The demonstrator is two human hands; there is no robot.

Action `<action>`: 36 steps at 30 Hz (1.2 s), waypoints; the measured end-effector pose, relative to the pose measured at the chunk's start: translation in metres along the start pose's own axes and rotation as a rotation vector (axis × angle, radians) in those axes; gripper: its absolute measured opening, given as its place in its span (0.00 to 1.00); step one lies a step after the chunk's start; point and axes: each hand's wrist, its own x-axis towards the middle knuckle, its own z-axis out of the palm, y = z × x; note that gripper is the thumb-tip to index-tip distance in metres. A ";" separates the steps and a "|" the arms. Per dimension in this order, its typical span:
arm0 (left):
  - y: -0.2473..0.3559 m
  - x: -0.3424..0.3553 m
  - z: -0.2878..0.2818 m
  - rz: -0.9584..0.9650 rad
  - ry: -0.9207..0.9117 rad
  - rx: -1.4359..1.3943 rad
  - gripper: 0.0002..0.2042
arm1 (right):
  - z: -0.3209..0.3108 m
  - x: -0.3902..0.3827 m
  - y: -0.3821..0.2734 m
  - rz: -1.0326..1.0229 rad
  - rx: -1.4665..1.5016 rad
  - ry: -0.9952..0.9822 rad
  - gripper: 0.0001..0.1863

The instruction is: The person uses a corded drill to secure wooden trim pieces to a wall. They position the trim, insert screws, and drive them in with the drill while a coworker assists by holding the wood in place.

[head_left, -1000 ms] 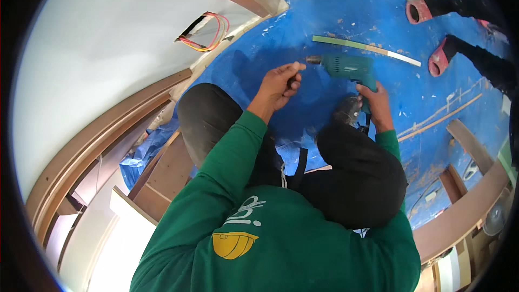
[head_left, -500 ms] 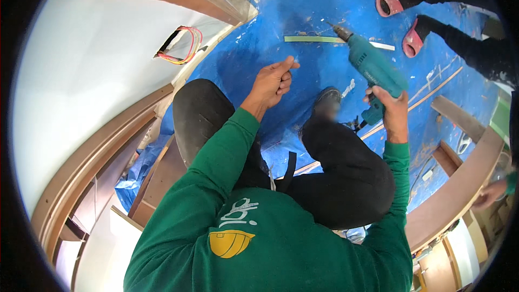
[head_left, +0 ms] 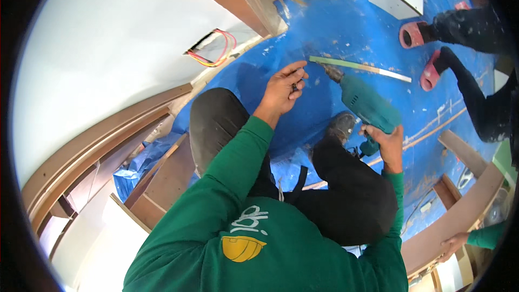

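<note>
1. The right leg (head_left: 351,189) is bending close under the drill (head_left: 370,103); good handling is likely calling for room between the leg and the drill's handle.
2. The right hand (head_left: 390,143) is holding that drill up by the handle, its fingers wrapping closed around it; whether one is pressing the trigger, I cannot tell. A firm wrist is probably mattering most, since the drill is tilting.
3. The left hand (head_left: 284,89) is curling its fingers closed around something small and dark, too small to identify.
4. The drill bit (head_left: 326,68) is pointing toward the left fingertips, near them; leaving the trigger alone is seeming wisest at this closeness.
5. A green-and-white strip (head_left: 378,71) is lying on the blue floor sheet (head_left: 297,124) beyond.
6. Farther right, a co-worker is wearing pink slippers (head_left: 412,35); swinging the drill that way is risking a knock.
</note>
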 end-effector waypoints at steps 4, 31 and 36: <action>0.010 0.006 -0.006 0.140 0.118 -0.088 0.17 | 0.005 0.003 0.003 -0.029 -0.062 -0.058 0.26; 0.006 0.033 -0.040 0.045 0.174 -0.108 0.10 | 0.052 0.028 0.017 -0.062 -0.283 -0.120 0.25; 0.007 0.036 -0.036 0.103 0.174 -0.057 0.09 | 0.048 0.035 0.023 -0.188 -0.398 -0.146 0.29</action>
